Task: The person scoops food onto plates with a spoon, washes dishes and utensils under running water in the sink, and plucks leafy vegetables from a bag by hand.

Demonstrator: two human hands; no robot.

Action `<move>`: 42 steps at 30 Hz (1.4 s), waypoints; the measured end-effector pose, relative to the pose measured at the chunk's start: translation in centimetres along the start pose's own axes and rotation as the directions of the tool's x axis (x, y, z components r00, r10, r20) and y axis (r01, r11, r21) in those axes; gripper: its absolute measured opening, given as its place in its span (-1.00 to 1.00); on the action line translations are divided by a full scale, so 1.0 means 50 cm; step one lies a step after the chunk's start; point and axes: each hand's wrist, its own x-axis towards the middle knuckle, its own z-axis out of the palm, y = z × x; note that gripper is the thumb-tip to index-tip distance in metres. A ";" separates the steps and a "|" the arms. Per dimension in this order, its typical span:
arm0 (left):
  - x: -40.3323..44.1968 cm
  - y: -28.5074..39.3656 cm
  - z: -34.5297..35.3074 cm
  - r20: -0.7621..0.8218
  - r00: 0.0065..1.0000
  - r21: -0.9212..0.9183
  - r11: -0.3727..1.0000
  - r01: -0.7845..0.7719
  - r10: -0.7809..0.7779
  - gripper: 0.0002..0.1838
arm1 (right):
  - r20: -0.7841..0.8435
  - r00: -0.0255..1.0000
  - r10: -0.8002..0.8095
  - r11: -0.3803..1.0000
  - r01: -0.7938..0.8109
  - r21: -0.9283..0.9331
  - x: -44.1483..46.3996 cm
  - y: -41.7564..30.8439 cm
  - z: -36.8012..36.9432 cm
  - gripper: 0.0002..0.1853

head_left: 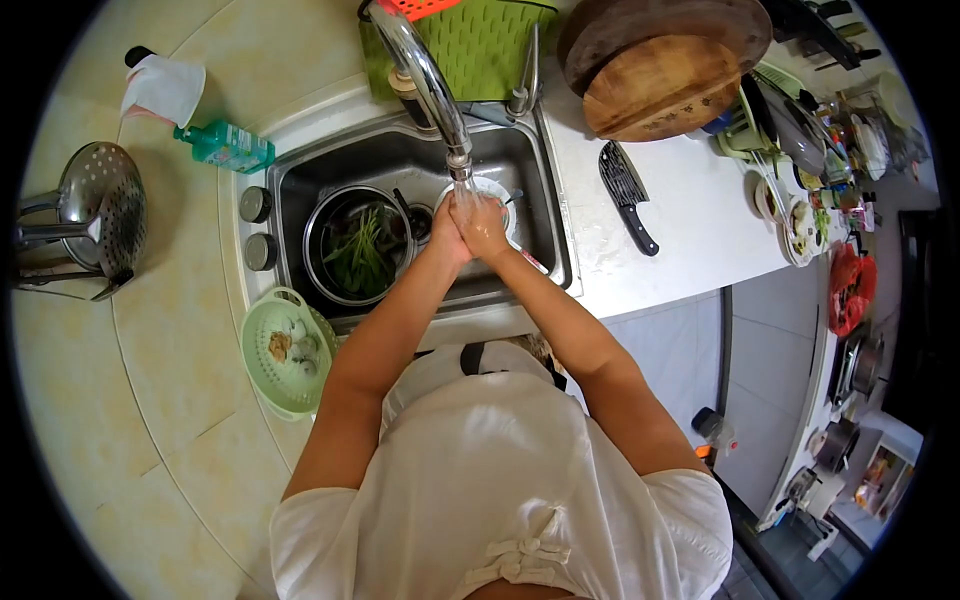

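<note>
Under the running chrome faucet (425, 65), both of my hands are pressed together in the water stream. My left hand (449, 232) lies against my right hand (480, 228), with the fingers closed in toward each other. Whether anything is between them is hidden. Just beyond the hands is a white dish (492, 187) in the metal sink (400, 148), partly covered by them. To the left of my left hand, a round metal pot (312, 235) holds leafy greens (362, 250) in the sink.
A green colander (258, 375) with pale food pieces sits left of the sink. Right of it, a black-handled cleaver (626, 195) lies on the white counter near round wooden boards (660, 85). A green soap bottle (228, 146) and metal strainers (100, 205) are at left.
</note>
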 end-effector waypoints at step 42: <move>0.146 0.194 0.038 0.127 0.948 0.954 0.225 -0.197 0.292 -0.68 | 0.006 0.999 0.043 0.848 -0.033 -0.529 -0.157 -0.009 -0.208 -0.54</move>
